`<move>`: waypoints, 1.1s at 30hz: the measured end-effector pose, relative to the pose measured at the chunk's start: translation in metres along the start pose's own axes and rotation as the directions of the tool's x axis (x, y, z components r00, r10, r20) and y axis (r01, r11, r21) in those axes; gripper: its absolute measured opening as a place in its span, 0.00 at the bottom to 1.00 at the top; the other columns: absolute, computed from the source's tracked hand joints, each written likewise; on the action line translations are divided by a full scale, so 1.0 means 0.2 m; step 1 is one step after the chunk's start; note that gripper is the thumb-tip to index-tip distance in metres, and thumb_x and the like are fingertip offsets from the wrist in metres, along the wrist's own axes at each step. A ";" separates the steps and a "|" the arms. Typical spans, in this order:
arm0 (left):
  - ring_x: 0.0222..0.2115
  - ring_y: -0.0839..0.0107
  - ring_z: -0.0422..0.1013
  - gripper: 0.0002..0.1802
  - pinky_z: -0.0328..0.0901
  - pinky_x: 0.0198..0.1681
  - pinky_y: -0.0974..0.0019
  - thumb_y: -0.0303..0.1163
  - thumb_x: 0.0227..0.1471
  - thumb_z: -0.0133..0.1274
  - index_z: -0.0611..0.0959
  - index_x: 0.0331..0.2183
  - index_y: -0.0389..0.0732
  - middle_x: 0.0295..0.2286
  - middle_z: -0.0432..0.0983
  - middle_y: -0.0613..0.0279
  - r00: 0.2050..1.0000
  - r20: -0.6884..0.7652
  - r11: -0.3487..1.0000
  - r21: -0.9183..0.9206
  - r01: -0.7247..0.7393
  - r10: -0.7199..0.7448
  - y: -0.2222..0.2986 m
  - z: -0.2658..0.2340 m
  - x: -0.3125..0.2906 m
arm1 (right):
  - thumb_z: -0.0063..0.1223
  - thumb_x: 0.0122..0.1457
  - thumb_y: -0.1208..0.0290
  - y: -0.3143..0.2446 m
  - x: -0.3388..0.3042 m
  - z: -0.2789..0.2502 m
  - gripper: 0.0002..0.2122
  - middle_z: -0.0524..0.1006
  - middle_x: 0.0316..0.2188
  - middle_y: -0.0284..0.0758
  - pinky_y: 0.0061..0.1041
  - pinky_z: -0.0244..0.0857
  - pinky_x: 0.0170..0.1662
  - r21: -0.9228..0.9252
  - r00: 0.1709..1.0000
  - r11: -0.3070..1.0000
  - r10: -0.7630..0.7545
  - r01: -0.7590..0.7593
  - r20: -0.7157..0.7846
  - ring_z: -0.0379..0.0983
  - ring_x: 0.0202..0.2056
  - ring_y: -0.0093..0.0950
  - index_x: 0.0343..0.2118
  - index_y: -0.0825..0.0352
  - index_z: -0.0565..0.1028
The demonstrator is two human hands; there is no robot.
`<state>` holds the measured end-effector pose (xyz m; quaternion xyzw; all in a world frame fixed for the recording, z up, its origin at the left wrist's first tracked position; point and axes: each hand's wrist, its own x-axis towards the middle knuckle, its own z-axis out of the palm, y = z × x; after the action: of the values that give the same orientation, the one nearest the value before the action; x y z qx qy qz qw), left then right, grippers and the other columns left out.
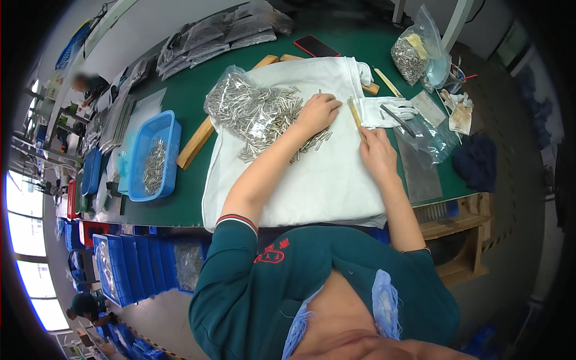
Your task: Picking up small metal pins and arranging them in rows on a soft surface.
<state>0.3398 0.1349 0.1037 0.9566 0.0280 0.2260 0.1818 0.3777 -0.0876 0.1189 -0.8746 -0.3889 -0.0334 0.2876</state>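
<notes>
A heap of small silvery metal pins (273, 123) spills from a clear plastic bag (225, 90) onto a white cloth (288, 192). At the heap's right edge, my left hand (320, 113) rests with its fingers curled together. One pin tip shows just beyond them; whatever else they hold is hidden. My right hand (379, 153), at the cloth's right side, closes around the near end of a slim yellowish stick (356, 114). Beside that stick lies a white glove (390, 111) with a dark metal rod (398, 120) across it.
Left of the cloth stands a blue basket (174, 135) holding more pins. Wooden bars (197, 143) lie around the cloth. Grey packets (210, 39), a phone (317, 46) and a filled clear bag (411, 57) sit farther back. Blue crates (135, 264) stand below the table's left side.
</notes>
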 end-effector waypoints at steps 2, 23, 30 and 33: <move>0.45 0.56 0.69 0.15 0.62 0.52 0.60 0.35 0.50 0.54 0.82 0.41 0.43 0.43 0.74 0.56 0.999 0.048 1.000 -0.024 -0.013 0.015 0.03 -0.05 -0.09 | 0.53 0.53 0.70 0.01 0.00 0.00 0.16 0.71 0.39 0.36 0.37 0.69 0.41 0.006 1.000 1.000 0.018 -0.018 0.016 0.72 0.40 0.35 0.46 0.59 0.75; 0.47 0.59 0.68 0.19 0.61 0.51 0.58 0.44 0.56 0.48 0.80 0.43 0.43 0.45 0.73 0.58 0.976 0.200 0.971 0.234 0.038 -0.086 -0.06 -0.34 -0.26 | 0.48 0.60 0.71 -0.08 -0.01 0.01 0.15 0.71 0.50 0.42 0.32 0.63 0.53 0.258 0.897 0.871 -0.440 0.419 0.030 0.68 0.51 0.39 0.50 0.67 0.71; 0.46 0.61 0.68 0.19 0.63 0.48 0.56 0.47 0.54 0.50 0.80 0.43 0.47 0.43 0.75 0.62 0.985 0.147 0.978 0.200 0.058 -0.088 0.07 -0.47 -0.49 | 0.48 0.60 0.70 -0.07 0.00 0.02 0.15 0.71 0.50 0.43 0.33 0.62 0.54 0.220 0.890 0.882 -0.445 0.418 0.095 0.68 0.51 0.40 0.49 0.68 0.71; 0.48 0.59 0.68 0.20 0.63 0.49 0.55 0.47 0.54 0.50 0.79 0.45 0.47 0.45 0.74 0.60 0.907 0.344 0.957 0.239 0.166 -0.243 0.13 -0.54 -0.49 | 0.49 0.59 0.71 -0.08 0.01 0.01 0.13 0.74 0.45 0.42 0.33 0.64 0.51 0.242 0.894 0.879 -0.441 0.411 0.083 0.70 0.47 0.40 0.46 0.68 0.73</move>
<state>0.2036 0.1333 0.1625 0.9871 0.1169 0.0174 0.1077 0.3679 -0.0771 0.1253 -0.7306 -0.5920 0.0064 0.3402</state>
